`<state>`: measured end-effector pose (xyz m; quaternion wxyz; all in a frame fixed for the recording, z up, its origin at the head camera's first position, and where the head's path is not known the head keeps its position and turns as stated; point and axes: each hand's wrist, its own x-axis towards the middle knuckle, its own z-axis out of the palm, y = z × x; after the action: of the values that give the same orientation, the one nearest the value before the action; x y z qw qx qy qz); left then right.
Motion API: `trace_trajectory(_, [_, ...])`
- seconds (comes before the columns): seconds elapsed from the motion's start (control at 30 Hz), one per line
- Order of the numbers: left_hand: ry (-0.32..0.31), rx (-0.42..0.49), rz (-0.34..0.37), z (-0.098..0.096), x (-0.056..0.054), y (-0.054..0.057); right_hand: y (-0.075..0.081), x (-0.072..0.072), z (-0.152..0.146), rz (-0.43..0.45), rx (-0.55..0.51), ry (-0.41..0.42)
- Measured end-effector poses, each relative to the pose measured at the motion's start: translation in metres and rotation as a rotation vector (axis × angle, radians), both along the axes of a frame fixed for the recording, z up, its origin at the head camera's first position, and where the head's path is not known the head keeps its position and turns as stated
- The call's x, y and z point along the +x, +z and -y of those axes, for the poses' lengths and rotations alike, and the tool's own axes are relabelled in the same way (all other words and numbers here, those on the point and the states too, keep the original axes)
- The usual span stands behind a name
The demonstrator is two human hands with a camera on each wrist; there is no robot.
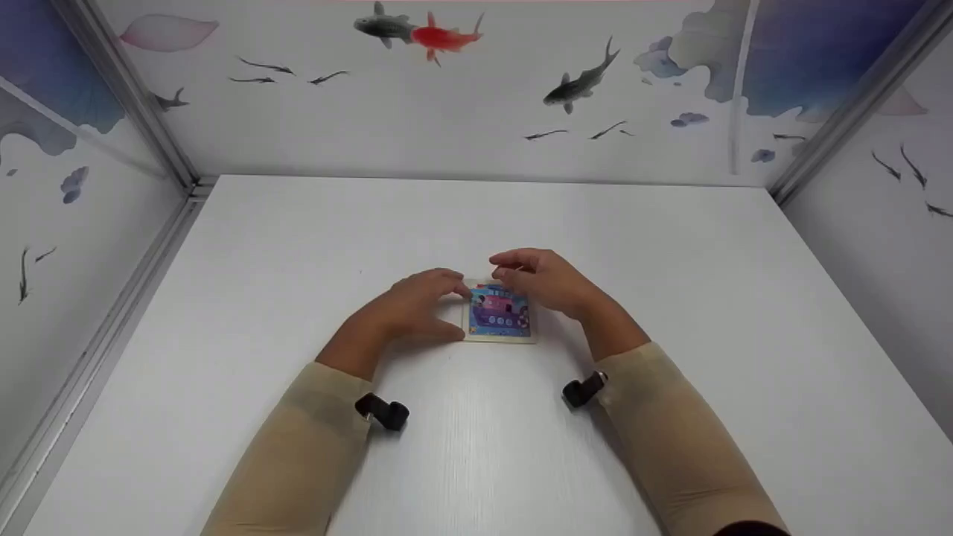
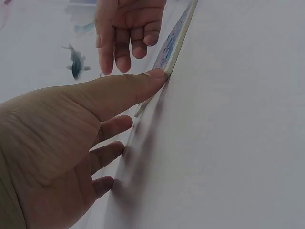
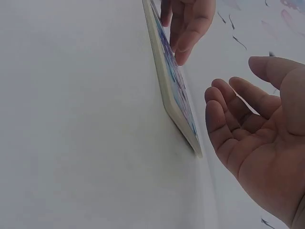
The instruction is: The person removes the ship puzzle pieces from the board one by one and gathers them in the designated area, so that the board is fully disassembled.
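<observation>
A small square wooden picture puzzle [image 1: 500, 311] with a pale frame and a purple cartoon ship lies flat on the white table. My left hand [image 1: 424, 301] is at its left side, the thumb straight at the near left corner and the index fingertip at the upper left edge. In the left wrist view, that thumb touches the puzzle's rim [image 2: 177, 52] while the other fingers spread beside it. Over the puzzle's upper right corner is my right hand [image 1: 551, 283]. The right wrist view shows its fingers [image 3: 243, 107] loosely bent and the palm holding nothing.
The white table [image 1: 298, 223] stretches out around the puzzle. White panels painted with fish [image 1: 581, 82] stand along its back and both sides, joined by metal corner posts [image 1: 841, 97]. Small black cameras [image 1: 383, 412] are strapped on both wrists.
</observation>
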<state>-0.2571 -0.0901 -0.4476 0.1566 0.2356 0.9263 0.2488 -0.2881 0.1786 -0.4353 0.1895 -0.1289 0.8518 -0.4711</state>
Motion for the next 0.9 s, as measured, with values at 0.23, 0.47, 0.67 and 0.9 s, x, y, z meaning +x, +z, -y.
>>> trace_trajectory(0.23, [-0.041,-0.017,-0.021,0.0,0.001,0.003,-0.002,-0.005,0.003,0.001,0.061,0.017])
trace_trajectory(0.47, [-0.063,-0.053,-0.03,-0.001,0.0,0.001,-0.004,-0.008,0.005,-0.014,0.127,0.033])
trace_trajectory(0.67, [-0.057,-0.072,-0.027,-0.001,0.0,0.001,-0.006,-0.014,0.004,0.037,0.152,0.077])
trace_trajectory(0.9, [-0.052,-0.075,-0.016,-0.002,0.001,0.002,-0.005,-0.02,0.005,0.089,0.201,0.107])
